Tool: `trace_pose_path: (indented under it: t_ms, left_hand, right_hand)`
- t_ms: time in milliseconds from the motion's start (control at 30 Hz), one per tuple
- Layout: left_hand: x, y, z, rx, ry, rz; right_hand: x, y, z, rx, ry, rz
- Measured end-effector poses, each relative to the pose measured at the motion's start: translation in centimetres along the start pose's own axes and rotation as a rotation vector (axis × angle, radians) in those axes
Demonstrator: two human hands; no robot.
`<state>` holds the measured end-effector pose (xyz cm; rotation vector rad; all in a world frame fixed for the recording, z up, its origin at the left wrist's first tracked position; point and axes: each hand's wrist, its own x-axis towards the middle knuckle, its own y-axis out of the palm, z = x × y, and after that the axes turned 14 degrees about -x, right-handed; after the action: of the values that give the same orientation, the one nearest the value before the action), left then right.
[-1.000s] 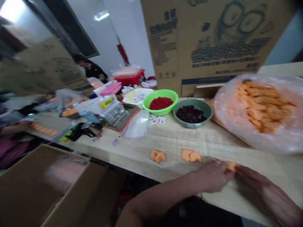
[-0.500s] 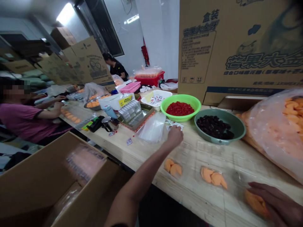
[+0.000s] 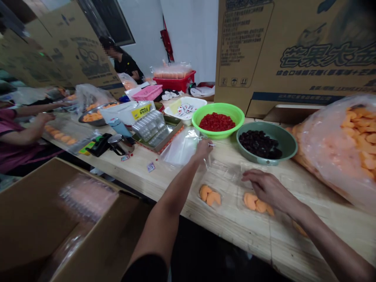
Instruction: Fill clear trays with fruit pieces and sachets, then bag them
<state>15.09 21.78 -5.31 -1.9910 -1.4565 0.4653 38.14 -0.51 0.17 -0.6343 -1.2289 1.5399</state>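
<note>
My left hand (image 3: 204, 149) is closed, with a small white packet (image 3: 211, 145) showing at its fingertips, beside the clear plastic bags (image 3: 182, 148). My right hand (image 3: 266, 187) hangs over clear plastic clamshell boxes, its fingers loosely bent and apart, nothing visible in them. Orange candy pieces (image 3: 210, 195) lie in the left box. More orange pieces (image 3: 256, 203) sit in the middle box, partly under my right hand. A third box farther right is mostly hidden by my right forearm. Behind the hands stand a green basin (image 3: 194, 119) of red pieces and a grey-green bowl (image 3: 290, 147) of dark pieces.
A large bag of orange pieces (image 3: 329, 152) leans at the right. An open carton (image 3: 29, 203) stands at lower left. Along the table are a metal tin (image 3: 158, 148), a steel mug (image 3: 119, 144) and a white tray (image 3: 202, 102) of packets. Co-workers sit at the left and back.
My right hand has left the orange pieces in the right box and moved left over the middle box. My left hand has drawn up with a packet. The view has turned slightly.
</note>
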Motion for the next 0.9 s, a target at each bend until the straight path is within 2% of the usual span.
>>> trace_pose_path:
  t_ms: [133, 267, 367, 467, 533, 600, 733, 800, 900]
  left_hand:
    - [-0.9, -2.6, 0.4, -0.021, 0.099, -0.038]
    - [-1.7, -3.7, -0.4, -0.035, 0.210, 0.038]
    - [-2.2, -4.0, -1.1, 0.024, 0.314, 0.117]
    - [-2.7, -4.7, -0.8, 0.182, 0.424, 0.165]
    - [-3.0, -5.6, 0.3, 0.280, 0.438, 0.179]
    - [-3.4, -6.9, 1.9, 0.351, 0.376, 0.172]
    - [-4.2, -9.1, 5.5, 0.383, 0.175, 0.120]
    - [-4.5, -9.7, 6.6, 0.373, 0.140, 0.081]
    - [-5.0, -10.1, 6.9, 0.377, 0.149, 0.000]
  right_hand:
    - [7.0, 1.3, 0.3, 0.153, 0.166, 0.064]
    - [13.2, 3.2, 1.7, 0.108, 0.288, 0.026]
    - [16.4, 4.3, 2.9, 0.030, 0.327, 0.041]
    - [17.7, 4.6, 3.4, 0.002, 0.355, 0.059]
    - [17.5, 4.2, 3.3, -0.020, 0.384, 0.076]
    - [16.3, 3.6, 3.1, -0.029, 0.424, 0.110]
    - [11.5, 2.7, 3.4, -0.019, 0.482, 0.253]
    - [8.7, 2.9, 3.9, -0.037, 0.477, 0.317]
    - [5.6, 3.5, 4.7, -0.099, 0.447, 0.361]
